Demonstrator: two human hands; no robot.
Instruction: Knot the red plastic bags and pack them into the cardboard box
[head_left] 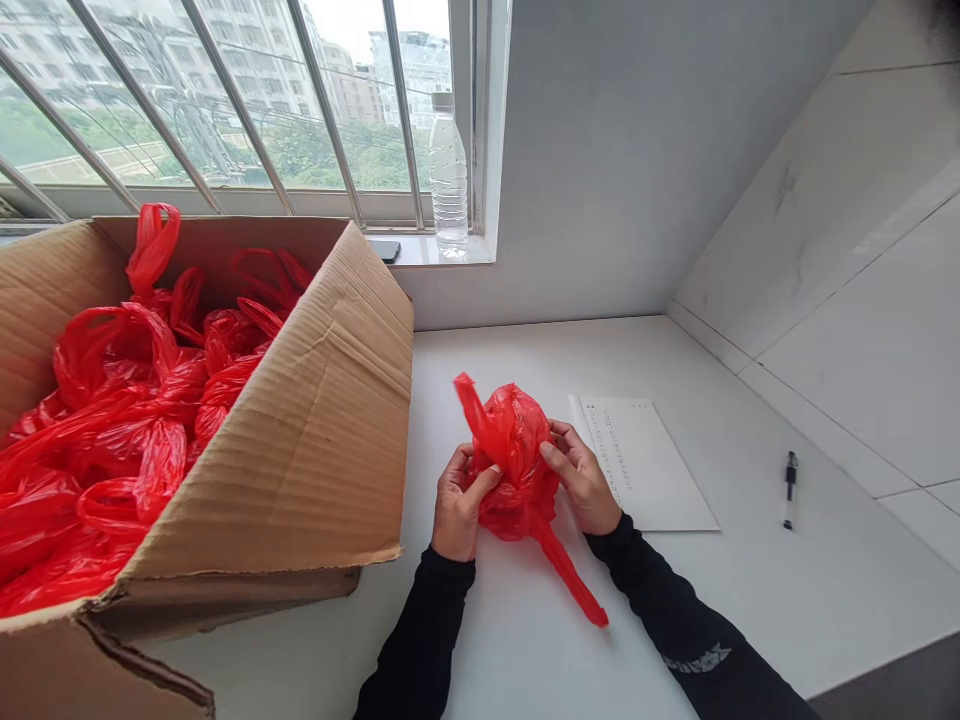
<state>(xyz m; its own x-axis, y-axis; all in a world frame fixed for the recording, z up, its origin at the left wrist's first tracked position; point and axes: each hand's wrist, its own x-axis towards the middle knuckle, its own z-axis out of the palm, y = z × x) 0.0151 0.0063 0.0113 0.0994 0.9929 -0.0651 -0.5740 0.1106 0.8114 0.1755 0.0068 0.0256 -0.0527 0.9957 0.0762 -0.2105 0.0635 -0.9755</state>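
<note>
Between my two hands is a crumpled red plastic bag [517, 450], held just over the white table. One twisted end sticks up at its upper left, and another strip hangs down toward the lower right. My left hand [459, 505] grips the bag's left side, thumb on top. On the opposite side my right hand [585, 485] pinches it with thumb and fingers. Whatever the bag contains, if anything, is hidden by the folds.
At left stands an open cardboard box [300, 430] full of red plastic bags [135, 400], its flap leaning toward my hands. A paper pad [660, 470] and a pen [790, 490] lie to the right. A water bottle [448, 180] and a phone [386, 250] rest on the windowsill.
</note>
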